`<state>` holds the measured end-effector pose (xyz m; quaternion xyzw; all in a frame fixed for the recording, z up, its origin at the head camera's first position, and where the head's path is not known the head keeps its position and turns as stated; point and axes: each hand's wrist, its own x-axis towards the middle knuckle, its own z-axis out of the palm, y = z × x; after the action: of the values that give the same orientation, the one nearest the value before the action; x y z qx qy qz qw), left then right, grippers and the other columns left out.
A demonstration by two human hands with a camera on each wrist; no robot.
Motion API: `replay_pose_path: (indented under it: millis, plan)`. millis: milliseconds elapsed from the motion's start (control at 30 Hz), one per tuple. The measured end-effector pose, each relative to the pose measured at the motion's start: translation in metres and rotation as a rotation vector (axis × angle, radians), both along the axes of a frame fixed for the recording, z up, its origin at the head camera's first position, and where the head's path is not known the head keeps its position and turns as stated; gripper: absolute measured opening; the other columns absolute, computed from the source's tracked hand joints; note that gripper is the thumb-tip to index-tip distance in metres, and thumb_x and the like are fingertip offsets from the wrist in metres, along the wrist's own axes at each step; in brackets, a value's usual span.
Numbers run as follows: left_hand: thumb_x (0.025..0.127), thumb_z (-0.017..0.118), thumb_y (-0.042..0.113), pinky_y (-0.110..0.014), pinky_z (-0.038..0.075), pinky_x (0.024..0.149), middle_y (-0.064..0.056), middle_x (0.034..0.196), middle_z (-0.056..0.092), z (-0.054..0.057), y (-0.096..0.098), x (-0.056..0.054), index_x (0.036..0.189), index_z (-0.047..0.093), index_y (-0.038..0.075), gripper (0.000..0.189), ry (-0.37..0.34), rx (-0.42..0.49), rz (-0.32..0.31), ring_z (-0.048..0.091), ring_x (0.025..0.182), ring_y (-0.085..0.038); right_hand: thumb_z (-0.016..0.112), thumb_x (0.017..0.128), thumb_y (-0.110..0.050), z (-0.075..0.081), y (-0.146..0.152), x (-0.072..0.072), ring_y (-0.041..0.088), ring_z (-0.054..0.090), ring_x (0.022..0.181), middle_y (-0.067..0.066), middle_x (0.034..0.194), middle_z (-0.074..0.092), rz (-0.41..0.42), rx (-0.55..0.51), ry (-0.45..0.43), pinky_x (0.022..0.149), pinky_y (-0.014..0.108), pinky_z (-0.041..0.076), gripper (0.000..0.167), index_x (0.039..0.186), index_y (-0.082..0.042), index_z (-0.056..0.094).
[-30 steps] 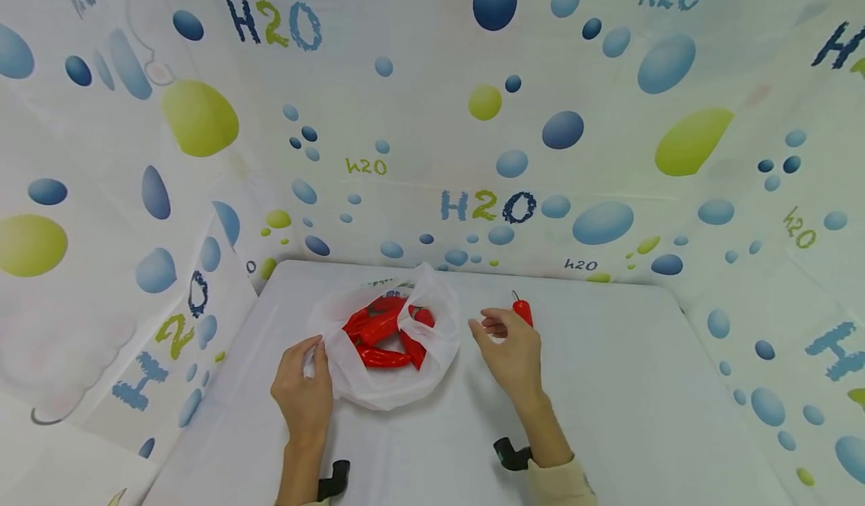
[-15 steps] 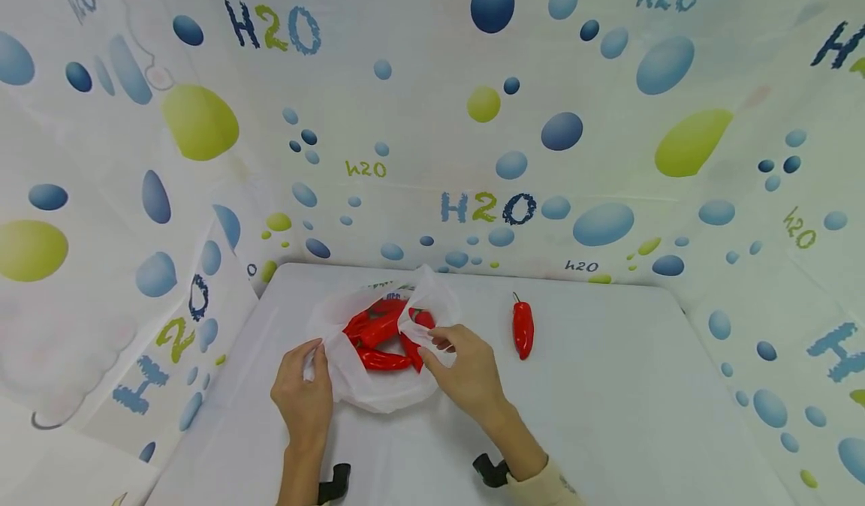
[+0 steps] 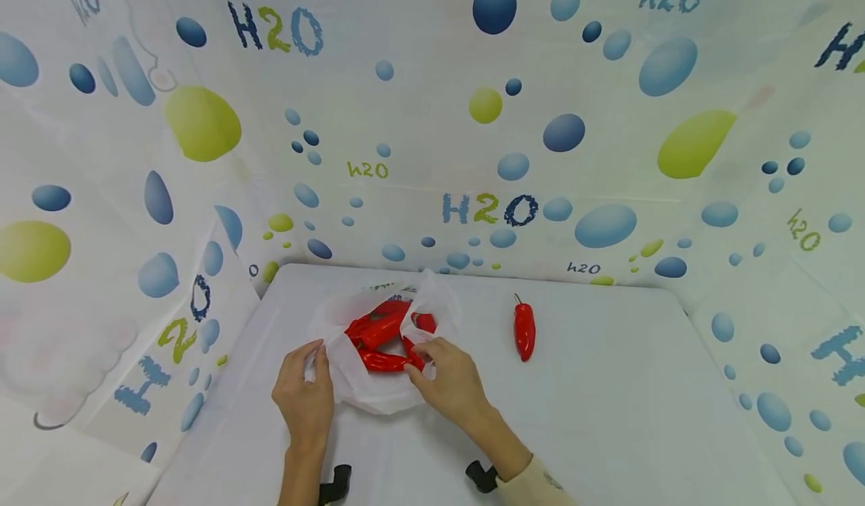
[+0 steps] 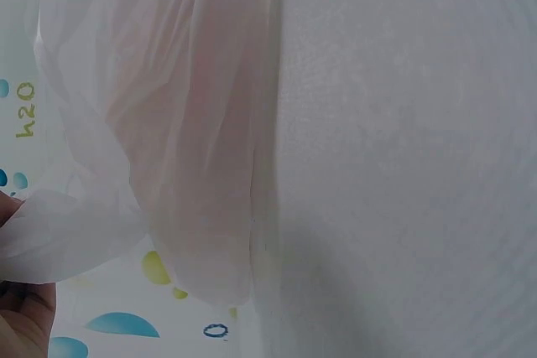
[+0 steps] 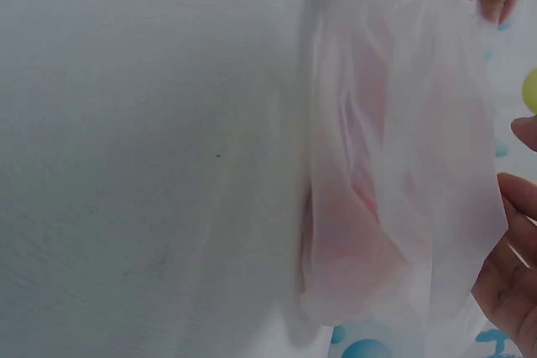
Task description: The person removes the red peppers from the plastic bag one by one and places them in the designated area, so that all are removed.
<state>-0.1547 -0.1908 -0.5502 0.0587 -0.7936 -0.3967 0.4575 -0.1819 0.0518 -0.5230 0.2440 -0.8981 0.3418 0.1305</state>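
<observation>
A white plastic bag [image 3: 378,399] with its mouth spread wide sits on the left half of the table. Several red chili peppers [image 3: 381,331] lie inside it. My left hand [image 3: 303,390] pinches the bag's left rim; in the left wrist view, the bag's edge [image 4: 59,232] runs between thumb and fingers. At the right side of the mouth is my right hand [image 3: 449,382], by the peppers. In the right wrist view, its thumb and fingers [image 5: 512,282] stand apart beside the bag plastic, partly cut off by the frame. A single red chili pepper [image 3: 524,332] lies outside the bag.
The white table [image 3: 608,401] is enclosed by a white curtain [image 3: 432,100] printed with blue and green drops and H2O lettering. Black wrist-camera mounts [image 3: 336,483] jut from both wrists just over the table.
My right hand has moved left from beside the loose pepper to the right side of the bag's mouth. My left hand keeps its hold on the left rim.
</observation>
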Motion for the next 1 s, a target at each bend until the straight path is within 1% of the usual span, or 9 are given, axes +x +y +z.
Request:
replay_pose_path:
  millis: [133,233,333,400,533,633,733,833,1000]
  plan:
    - [0.096,0.073,0.002,-0.009,0.042,0.104,-0.021,0.110,0.074,-0.001,0.000,0.001,0.111,0.076,-0.003,0.016,-0.010,0.002,0.002,0.072,0.105,-0.034,0.084,0.090,-0.032,-0.006,-0.003,-0.001,0.009,0.070,0.093,-0.002,0.117,0.075,-0.007,0.040,-0.032,0.081,0.022,0.060,0.038,0.121,-0.013,0.075]
    - [0.097,0.071,0.003,-0.009,0.041,0.105,-0.020,0.111,0.074,0.000,-0.001,0.001,0.112,0.076,-0.002,0.017,-0.026,0.002,0.003,0.071,0.106,-0.033,0.083,0.090,-0.031,-0.011,-0.006,-0.002,0.005,0.065,0.084,-0.005,0.108,0.074,0.009,0.054,-0.041,0.075,0.017,0.057,0.034,0.118,-0.013,0.076]
    - [0.098,0.071,0.003,-0.009,0.041,0.105,-0.020,0.111,0.074,0.000,-0.001,0.001,0.112,0.076,-0.002,0.016,-0.022,0.003,0.000,0.071,0.107,-0.033,0.082,0.091,-0.032,-0.014,-0.010,-0.003,0.004,0.060,0.079,-0.005,0.104,0.074,0.019,0.079,-0.039,0.070,0.014,0.054,0.032,0.115,-0.013,0.076]
    - [0.097,0.072,0.002,-0.009,0.041,0.105,-0.020,0.110,0.074,-0.001,-0.001,0.001,0.111,0.076,-0.002,0.016,-0.010,0.003,-0.002,0.071,0.106,-0.033,0.082,0.091,-0.033,-0.015,-0.013,-0.003,0.006,0.064,0.084,-0.004,0.107,0.075,0.017,0.117,-0.038,0.073,0.016,0.056,0.034,0.117,-0.013,0.076]
    - [0.096,0.073,0.001,-0.009,0.042,0.105,-0.020,0.109,0.075,-0.001,-0.001,0.000,0.111,0.076,-0.002,0.016,0.001,0.005,-0.003,0.071,0.105,-0.034,0.081,0.090,-0.036,-0.021,-0.016,-0.005,0.012,0.069,0.099,-0.002,0.118,0.074,0.015,0.192,-0.043,0.084,0.024,0.059,0.039,0.121,-0.013,0.075]
    - [0.096,0.073,0.001,-0.009,0.042,0.105,-0.020,0.109,0.075,-0.001,-0.001,0.001,0.111,0.076,-0.002,0.016,-0.003,0.006,-0.001,0.071,0.105,-0.034,0.081,0.090,-0.036,-0.025,-0.018,-0.007,0.014,0.070,0.102,-0.001,0.119,0.074,0.019,0.216,-0.041,0.085,0.027,0.060,0.039,0.121,-0.013,0.075]
    - [0.095,0.073,0.000,-0.009,0.042,0.105,-0.020,0.109,0.075,-0.001,-0.001,0.001,0.110,0.077,-0.002,0.016,0.002,0.007,0.000,0.071,0.105,-0.034,0.082,0.090,-0.036,-0.027,-0.019,-0.008,0.014,0.070,0.100,-0.001,0.120,0.074,0.015,0.229,-0.052,0.083,0.026,0.061,0.039,0.122,-0.014,0.076]
    - [0.095,0.073,-0.001,-0.010,0.042,0.105,-0.020,0.109,0.075,-0.002,-0.001,0.000,0.110,0.076,-0.002,0.016,0.010,0.009,-0.003,0.071,0.105,-0.034,0.083,0.089,-0.036,-0.029,-0.020,-0.009,0.012,0.070,0.094,-0.001,0.121,0.074,0.017,0.234,-0.057,0.078,0.023,0.060,0.039,0.121,-0.015,0.076]
    - [0.094,0.074,-0.001,-0.010,0.043,0.104,-0.020,0.108,0.075,-0.003,-0.002,-0.001,0.109,0.076,-0.003,0.016,0.024,0.007,-0.006,0.072,0.104,-0.034,0.084,0.087,-0.029,-0.033,-0.021,-0.012,0.006,0.064,0.081,-0.003,0.111,0.074,0.035,0.228,-0.049,0.070,0.018,0.056,0.032,0.115,-0.016,0.077]
